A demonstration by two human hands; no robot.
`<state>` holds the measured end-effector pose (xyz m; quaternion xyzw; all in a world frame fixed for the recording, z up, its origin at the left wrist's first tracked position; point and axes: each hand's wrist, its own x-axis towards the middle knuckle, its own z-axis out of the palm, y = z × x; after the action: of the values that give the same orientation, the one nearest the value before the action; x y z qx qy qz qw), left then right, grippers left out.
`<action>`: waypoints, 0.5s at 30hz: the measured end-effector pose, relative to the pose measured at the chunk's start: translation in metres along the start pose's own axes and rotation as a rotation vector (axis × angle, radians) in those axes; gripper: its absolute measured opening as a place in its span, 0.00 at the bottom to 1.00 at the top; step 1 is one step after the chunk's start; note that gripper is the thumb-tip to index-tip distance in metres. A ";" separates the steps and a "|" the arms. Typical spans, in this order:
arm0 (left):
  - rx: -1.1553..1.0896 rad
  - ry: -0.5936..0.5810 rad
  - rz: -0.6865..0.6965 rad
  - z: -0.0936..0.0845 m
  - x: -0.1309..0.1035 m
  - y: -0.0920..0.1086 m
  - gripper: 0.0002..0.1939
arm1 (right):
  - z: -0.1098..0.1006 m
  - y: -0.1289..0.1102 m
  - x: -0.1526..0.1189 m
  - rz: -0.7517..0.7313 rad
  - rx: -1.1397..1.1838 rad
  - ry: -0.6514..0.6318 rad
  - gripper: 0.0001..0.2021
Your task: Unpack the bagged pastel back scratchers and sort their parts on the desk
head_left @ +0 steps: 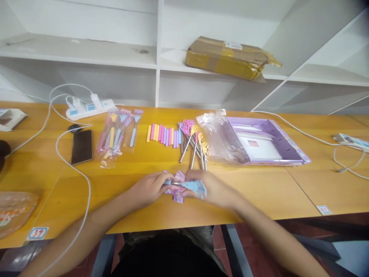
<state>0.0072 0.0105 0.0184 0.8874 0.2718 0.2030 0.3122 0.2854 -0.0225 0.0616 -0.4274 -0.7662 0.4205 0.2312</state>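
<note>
Both my hands meet at the near edge of the wooden table. My left hand and my right hand together grip a small blurred item, light blue with pink and purple printed card under it. Just beyond them lie several metal back scratchers with pink and yellow heads. A row of pastel handle sleeves lies left of those.
Bagged scratchers and a black phone lie at left, near a white power strip with cables. A purple box and crumpled plastic bag sit at right. A taped brown parcel rests on the white shelf behind.
</note>
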 end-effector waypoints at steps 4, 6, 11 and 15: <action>0.469 0.155 0.402 0.011 -0.001 0.010 0.11 | 0.085 -0.012 -0.004 0.007 0.176 0.153 0.23; 0.600 0.213 0.466 0.012 0.000 0.014 0.09 | 0.100 -0.007 -0.004 0.038 0.266 0.275 0.25; 0.636 0.267 0.490 0.014 0.002 0.012 0.15 | 0.106 0.004 0.000 0.143 0.628 0.361 0.32; 0.691 0.244 0.457 0.018 0.004 0.008 0.13 | 0.110 0.000 0.003 0.197 0.944 0.316 0.36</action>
<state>0.0231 -0.0002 0.0117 0.9467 0.1550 0.2675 -0.0907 0.2059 -0.0692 0.0021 -0.4051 -0.4041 0.6709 0.4716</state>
